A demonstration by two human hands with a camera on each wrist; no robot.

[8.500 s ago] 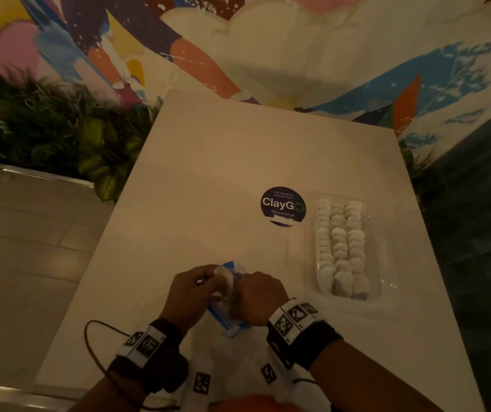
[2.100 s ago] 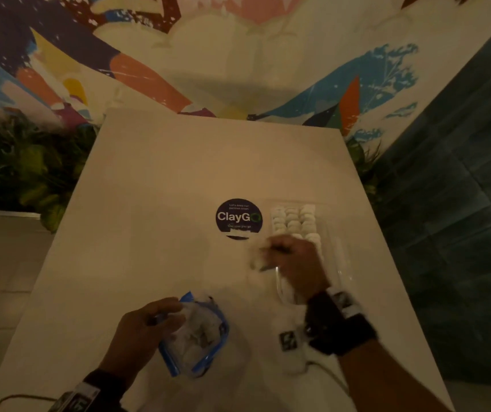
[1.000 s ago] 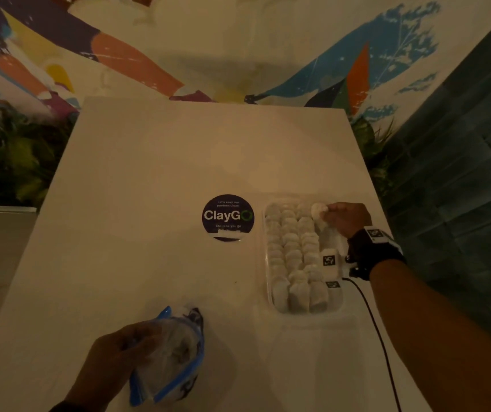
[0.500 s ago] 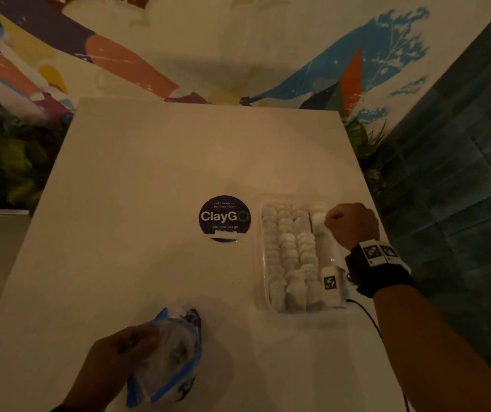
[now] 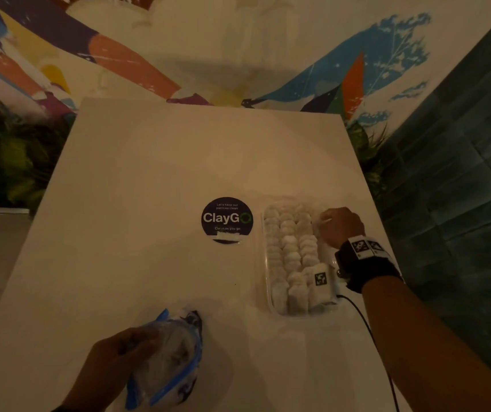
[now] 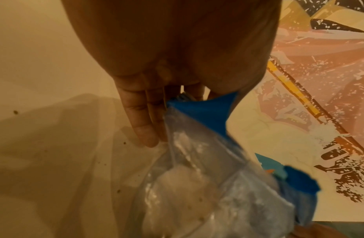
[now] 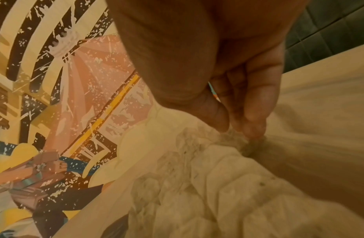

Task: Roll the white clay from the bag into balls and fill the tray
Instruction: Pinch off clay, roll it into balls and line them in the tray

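Head view shows your clear tray point(image 5: 268, 304) of white clay balls point(image 5: 290, 242) on the worktop point(image 5: 137, 203), right of the ClayGo sticker point(image 5: 227, 220). Your right hand point(image 5: 340, 226) sits at the tray's far right corner, fingertips point(image 7: 252, 128) pinched on clay there. Your left hand point(image 5: 110, 370) grasps the blue-edged bag point(image 5: 166, 361) of clay, near the worktop's front edge.

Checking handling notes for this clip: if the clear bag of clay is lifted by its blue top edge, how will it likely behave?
The clear bag looks floppy: its film creases and sags below the left hand. The white clay lump sits low, so it would probably hang bottom-heavy and swing.
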